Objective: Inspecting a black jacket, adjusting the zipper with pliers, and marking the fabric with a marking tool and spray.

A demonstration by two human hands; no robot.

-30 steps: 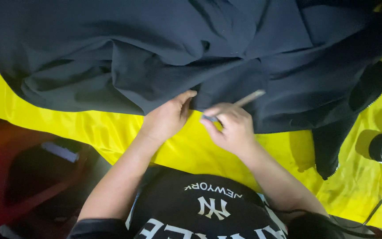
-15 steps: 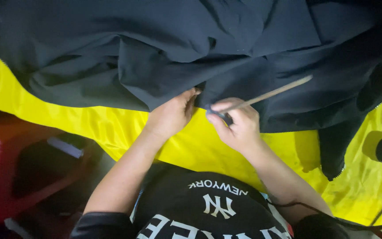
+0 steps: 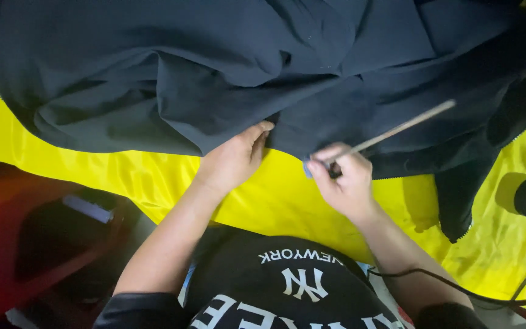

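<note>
Both hands work at the near hem of the dark navy garment (image 3: 263, 73) spread over the yellow-covered worktop (image 3: 287, 195): left hand (image 3: 232, 161) lies flat with its grip apart pinning the edge, right hand (image 3: 345, 183) pinches a thin stick (image 3: 397, 129), so the work looks midway.
</note>
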